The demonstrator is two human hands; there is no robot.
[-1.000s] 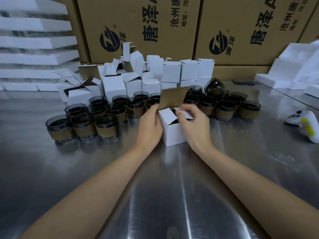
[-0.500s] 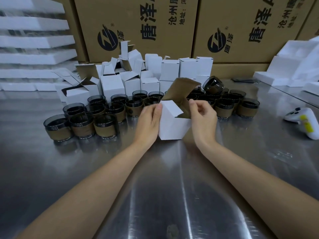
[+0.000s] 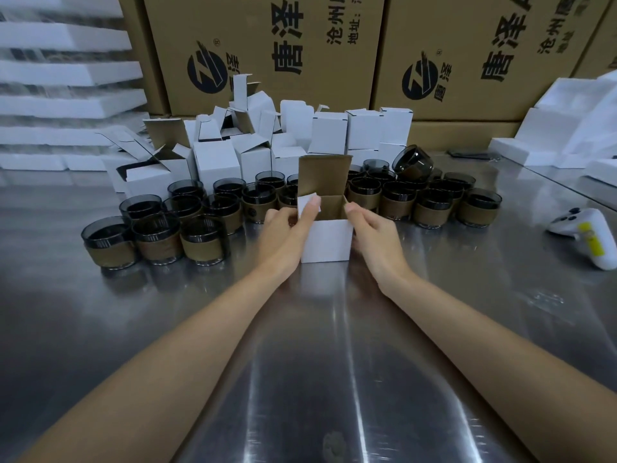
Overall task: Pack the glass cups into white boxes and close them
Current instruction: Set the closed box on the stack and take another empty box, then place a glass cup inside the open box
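A small white box (image 3: 326, 241) stands upright on the steel table, its brown-lined lid flap (image 3: 323, 175) raised at the back. My left hand (image 3: 289, 228) grips its left side, the thumb pressing the left side flap inward. My right hand (image 3: 375, 233) holds the right side, fingers on the right flap. I cannot see inside the box. Several smoked glass cups with brown sleeves (image 3: 203, 240) stand in rows behind and to both sides; one cup (image 3: 413, 162) lies tilted on top of others.
A heap of white boxes (image 3: 253, 152), some open, sits behind the cups. Large brown cartons (image 3: 267, 51) line the back. White foam trays (image 3: 60, 75) stack at left, foam pieces (image 3: 567, 128) at right. A white controller (image 3: 587, 235) lies at right.
The box has been turned upright and square to me. The lid flap now stands straight up, and both hands have shifted to the side flaps.
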